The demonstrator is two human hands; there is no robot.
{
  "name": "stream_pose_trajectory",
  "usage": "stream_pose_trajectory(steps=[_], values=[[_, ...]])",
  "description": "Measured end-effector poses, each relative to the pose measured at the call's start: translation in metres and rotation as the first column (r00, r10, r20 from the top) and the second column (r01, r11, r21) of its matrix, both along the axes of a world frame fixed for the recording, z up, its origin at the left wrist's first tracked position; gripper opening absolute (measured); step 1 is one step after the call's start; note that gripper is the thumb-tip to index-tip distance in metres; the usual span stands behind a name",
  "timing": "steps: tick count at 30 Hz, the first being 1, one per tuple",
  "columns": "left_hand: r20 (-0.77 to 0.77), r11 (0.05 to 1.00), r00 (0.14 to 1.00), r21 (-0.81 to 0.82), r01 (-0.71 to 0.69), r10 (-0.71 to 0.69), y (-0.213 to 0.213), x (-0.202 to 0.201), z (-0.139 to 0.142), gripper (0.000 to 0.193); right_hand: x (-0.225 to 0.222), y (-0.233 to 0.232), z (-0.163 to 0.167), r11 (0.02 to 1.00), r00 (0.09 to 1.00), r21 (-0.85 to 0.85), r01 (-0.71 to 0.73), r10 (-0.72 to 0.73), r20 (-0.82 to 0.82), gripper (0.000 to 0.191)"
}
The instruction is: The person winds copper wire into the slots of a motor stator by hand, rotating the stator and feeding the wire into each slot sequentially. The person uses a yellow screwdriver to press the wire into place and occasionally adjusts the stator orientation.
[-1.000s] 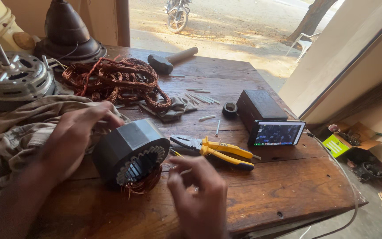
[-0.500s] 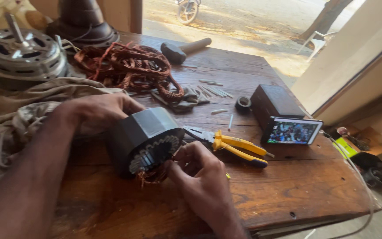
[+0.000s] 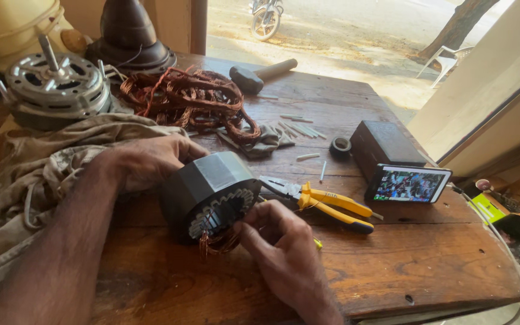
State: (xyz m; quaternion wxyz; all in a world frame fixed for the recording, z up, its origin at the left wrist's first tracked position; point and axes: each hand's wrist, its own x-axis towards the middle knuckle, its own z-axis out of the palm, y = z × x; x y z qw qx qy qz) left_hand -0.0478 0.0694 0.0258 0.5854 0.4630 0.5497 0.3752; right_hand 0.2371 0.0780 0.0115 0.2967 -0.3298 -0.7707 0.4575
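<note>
Right hand (image 3: pixel 284 250) pinches with closed fingertips the copper wire (image 3: pixel 218 242) at the open face of the stator core (image 3: pixel 212 192).
Left hand (image 3: pixel 151 159) clasps the core from behind; its axis points toward the right hand, on the wooden table (image 3: pixel 392 265), pliers (image 3: pixel 326 201) beside.
</note>
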Motion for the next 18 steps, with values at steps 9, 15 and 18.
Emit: stream_pose_trajectory(steps=[9,15,18], values=[[0.014,0.997,0.998,0.050,0.055,-0.055,-0.003,0.001,-0.001,0.064,-0.002,-0.007,0.009,0.991,0.995,-0.093,0.093,-0.089,0.043,0.024],[-0.027,0.997,0.997,-0.007,0.077,-0.077,0.007,-0.002,-0.005,0.072,-0.002,-0.010,0.010,0.991,0.996,0.105,0.087,-0.089,0.015,0.016],[-0.077,0.994,0.991,0.000,0.112,-0.112,0.012,-0.005,-0.006,0.077,-0.001,-0.011,0.009,0.987,0.994,0.121,0.101,-0.105,0.025,0.015]])
